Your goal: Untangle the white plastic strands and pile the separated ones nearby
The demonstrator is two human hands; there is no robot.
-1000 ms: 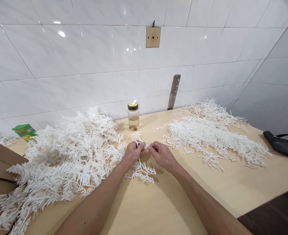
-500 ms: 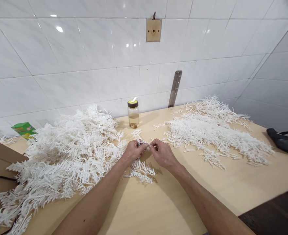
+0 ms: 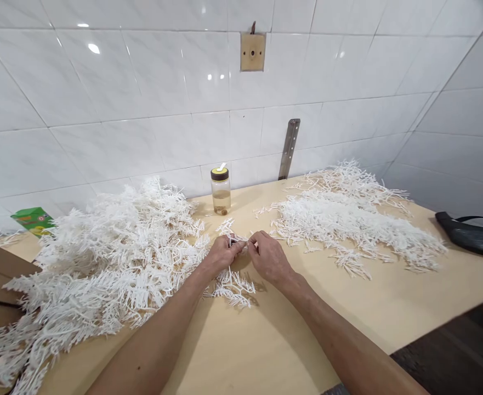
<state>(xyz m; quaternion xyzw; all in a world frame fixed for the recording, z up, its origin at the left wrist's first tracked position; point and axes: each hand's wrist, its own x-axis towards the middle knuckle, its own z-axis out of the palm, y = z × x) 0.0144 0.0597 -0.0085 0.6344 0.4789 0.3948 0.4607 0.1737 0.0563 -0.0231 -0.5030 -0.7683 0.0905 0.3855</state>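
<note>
My left hand (image 3: 223, 252) is closed round a white branched strand piece (image 3: 233, 285), whose fringed ends stick out above and below the fingers. Close beside it on the right, my right hand (image 3: 266, 255) pinches at the tip of that piece, its thumb and forefinger nearly meeting the left fingertips. What lies between the fingertips is too small to make out. A large heap of white branched strands (image 3: 118, 252) spreads to the left of my hands, and a flatter pile of similar strands (image 3: 348, 219) lies to the right.
A jar (image 3: 221, 195) with a dark and yellow lid stands behind my hands. A metal bracket (image 3: 289, 149) leans at the tiled wall. A green box (image 3: 33, 220) and brown cardboard (image 3: 3, 260) are at left, a black bag (image 3: 471, 233) at the table's (image 3: 257, 356) right.
The whole view has shifted slightly, so things appear a little further left. My right fingers have moved slightly at the tip of the piece; my left hand keeps its grip.
</note>
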